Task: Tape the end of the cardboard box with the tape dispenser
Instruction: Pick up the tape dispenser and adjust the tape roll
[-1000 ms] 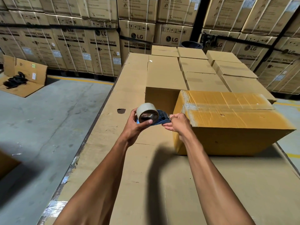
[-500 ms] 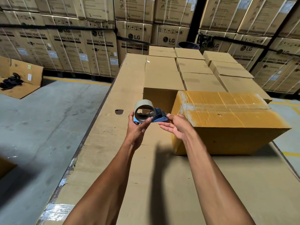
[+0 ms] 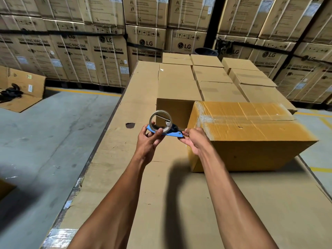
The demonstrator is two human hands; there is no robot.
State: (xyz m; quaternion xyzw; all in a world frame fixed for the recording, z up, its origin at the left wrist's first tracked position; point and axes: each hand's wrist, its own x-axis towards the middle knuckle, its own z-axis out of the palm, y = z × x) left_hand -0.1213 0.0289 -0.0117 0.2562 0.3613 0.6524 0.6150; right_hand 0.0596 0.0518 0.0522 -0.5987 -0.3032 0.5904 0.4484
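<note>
Just off the near left corner of the cardboard box [image 3: 248, 133], which rests on the flat cardboard stack [image 3: 143, 194], we grip the light, rigid tape dispenser [image 3: 162, 125] with our left hand [image 3: 148, 141] closed under its roll while our right hand [image 3: 193, 141] pinches its tip, seemingly drawing out the sticky tape end.

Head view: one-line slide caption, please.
Left hand holds the tape dispenser; right hand pinches its tip beside the cardboard box.

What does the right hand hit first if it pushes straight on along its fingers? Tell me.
The right hand points up and left at the blue tape dispenser, whose front tip its fingers already pinch. That comes first; the cardboard box lies to the right.
</note>
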